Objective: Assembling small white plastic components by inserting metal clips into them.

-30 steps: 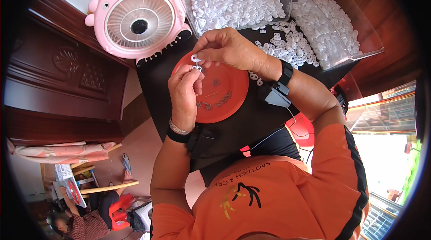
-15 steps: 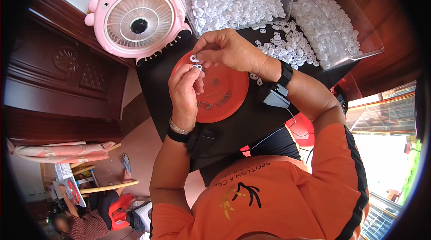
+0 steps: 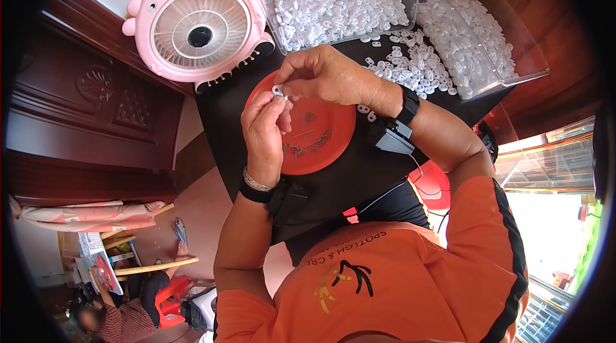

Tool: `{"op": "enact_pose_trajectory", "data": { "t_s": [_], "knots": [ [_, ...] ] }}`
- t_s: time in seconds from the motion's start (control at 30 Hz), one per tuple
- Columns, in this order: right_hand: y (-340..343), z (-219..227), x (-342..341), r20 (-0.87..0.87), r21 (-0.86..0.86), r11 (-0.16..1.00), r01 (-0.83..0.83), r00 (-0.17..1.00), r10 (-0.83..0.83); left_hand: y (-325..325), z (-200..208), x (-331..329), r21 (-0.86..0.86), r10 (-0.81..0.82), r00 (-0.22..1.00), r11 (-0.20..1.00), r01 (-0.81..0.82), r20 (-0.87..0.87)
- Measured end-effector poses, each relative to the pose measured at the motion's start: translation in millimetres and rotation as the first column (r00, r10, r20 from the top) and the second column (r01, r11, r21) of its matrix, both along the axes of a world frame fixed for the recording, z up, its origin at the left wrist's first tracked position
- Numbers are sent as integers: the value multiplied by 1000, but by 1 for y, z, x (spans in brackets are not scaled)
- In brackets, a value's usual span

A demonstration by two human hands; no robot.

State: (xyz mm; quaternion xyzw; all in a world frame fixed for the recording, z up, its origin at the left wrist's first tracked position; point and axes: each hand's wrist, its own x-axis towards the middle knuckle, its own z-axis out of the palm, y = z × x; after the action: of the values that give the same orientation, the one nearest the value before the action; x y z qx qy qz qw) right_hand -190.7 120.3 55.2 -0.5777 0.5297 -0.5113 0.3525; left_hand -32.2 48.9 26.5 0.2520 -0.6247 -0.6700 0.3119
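Over the left part of a round orange-red plate (image 3: 333, 144), my two hands meet at a small white plastic piece (image 3: 278, 90) with a hole in it. My left hand (image 3: 264, 128) is closed, pinching white plastic between thumb and fingertips. From above, my right hand (image 3: 330, 77) is closed too, its thumb and forefinger on the upper white piece. Whether the pieces are joined cannot be made out. Several thin grey metal pins (image 3: 314, 143) lie on the plate below the hands.
Behind the plate stands a clear bin (image 3: 340, 6) full of white pieces; another clear bin (image 3: 468, 41) leans at the right. Loose white pieces (image 3: 414, 64) spill between them on the black table (image 3: 224, 118). A pink fan (image 3: 199, 32) stands at back left. Another person (image 3: 122, 311) sits at lower left.
My right hand has lowered slightly, bringing the upper white piece down against the one in my left hand. The gap between the two pieces has closed. My left hand has hardly moved.
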Motion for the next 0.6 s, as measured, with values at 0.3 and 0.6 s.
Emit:
{"op": "enact_pose_trajectory", "data": {
  "t_s": [0.3,0.6],
  "knots": [
    [0,-5,8,-248,-122,990,74,963,-102,-4,-5,0,95,-22,997,995,28,-70],
    [2,-2,11,-343,-195,979,60,931,-126,-8,-9,-1,209,-30,991,976,57,-131]
  ]
}}
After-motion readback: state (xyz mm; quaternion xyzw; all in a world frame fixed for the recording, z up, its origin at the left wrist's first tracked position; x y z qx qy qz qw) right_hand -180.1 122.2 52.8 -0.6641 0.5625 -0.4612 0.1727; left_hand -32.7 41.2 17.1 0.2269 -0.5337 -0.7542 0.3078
